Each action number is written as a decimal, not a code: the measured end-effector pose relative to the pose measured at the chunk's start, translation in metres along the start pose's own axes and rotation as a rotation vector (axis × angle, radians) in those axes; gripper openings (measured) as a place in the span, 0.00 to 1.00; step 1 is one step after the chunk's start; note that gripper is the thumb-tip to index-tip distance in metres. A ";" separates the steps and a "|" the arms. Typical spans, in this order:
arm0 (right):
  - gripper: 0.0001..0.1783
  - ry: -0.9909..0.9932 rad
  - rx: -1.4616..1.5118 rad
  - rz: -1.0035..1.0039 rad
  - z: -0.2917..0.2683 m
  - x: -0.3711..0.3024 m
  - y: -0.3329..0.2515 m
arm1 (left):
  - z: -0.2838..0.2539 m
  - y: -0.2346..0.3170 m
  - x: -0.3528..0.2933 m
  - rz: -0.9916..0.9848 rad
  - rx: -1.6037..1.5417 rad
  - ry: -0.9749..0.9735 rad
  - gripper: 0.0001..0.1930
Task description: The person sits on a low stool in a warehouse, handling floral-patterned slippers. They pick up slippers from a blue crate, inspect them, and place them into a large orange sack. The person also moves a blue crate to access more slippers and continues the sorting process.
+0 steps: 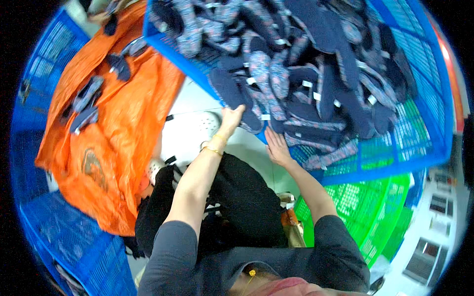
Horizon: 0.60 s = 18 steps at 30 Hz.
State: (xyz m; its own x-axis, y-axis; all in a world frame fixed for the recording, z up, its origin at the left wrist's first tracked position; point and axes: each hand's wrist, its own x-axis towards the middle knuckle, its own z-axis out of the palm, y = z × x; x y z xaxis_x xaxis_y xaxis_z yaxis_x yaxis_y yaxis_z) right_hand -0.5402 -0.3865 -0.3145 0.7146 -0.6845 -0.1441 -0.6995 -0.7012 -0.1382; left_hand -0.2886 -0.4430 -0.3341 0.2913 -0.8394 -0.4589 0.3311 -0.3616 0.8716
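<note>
A blue plastic basket (185, 66) in front of me holds a heap of navy and floral fabric slippers (301, 79), many with small white tags. At the near left rim, my left hand (231, 120) is closed around the end of a navy slipper (228, 89), sole side showing. My right hand (277, 147) lies at the near rim to its right. Its fingers are stretched toward the end of another slipper (274, 111) and touch the edge there; I see no grip on anything.
On the left an orange woven sack (128, 148) has several slippers (88, 93) on it. Blue crates (74, 227) surround it. Below the basket's right side stands a bright green basket (365, 207). A white clog (205, 126) shows on the floor near my legs.
</note>
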 end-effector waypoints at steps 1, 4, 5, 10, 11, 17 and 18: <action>0.34 0.071 0.153 0.023 -0.009 0.001 -0.001 | -0.002 -0.029 0.015 0.040 0.044 0.060 0.15; 0.28 0.001 0.569 0.416 -0.098 -0.008 -0.002 | 0.011 -0.048 0.020 0.087 0.122 0.133 0.18; 0.24 0.305 0.290 0.097 -0.173 -0.004 0.002 | 0.006 -0.057 0.025 0.088 0.146 0.157 0.19; 0.20 1.147 -0.969 0.175 -0.486 -0.013 0.074 | 0.020 -0.064 0.020 0.060 0.207 0.225 0.25; 0.19 1.017 -1.168 0.248 -0.518 -0.018 0.113 | 0.025 -0.055 0.012 0.054 0.228 0.238 0.26; 0.20 0.814 -0.894 0.408 -0.552 -0.063 0.268 | 0.032 -0.050 0.004 0.107 0.242 0.179 0.25; 0.20 0.887 -0.899 0.341 -0.544 -0.059 0.271 | 0.030 -0.052 0.005 0.124 0.256 0.166 0.23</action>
State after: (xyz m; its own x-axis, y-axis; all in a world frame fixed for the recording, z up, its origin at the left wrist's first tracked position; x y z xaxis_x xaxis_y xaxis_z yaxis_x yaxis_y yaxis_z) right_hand -0.7684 -0.6454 0.1899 0.5060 -0.5086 0.6966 -0.8425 -0.1186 0.5254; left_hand -0.3311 -0.4400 -0.3767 0.4648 -0.8131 -0.3504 0.0543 -0.3688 0.9279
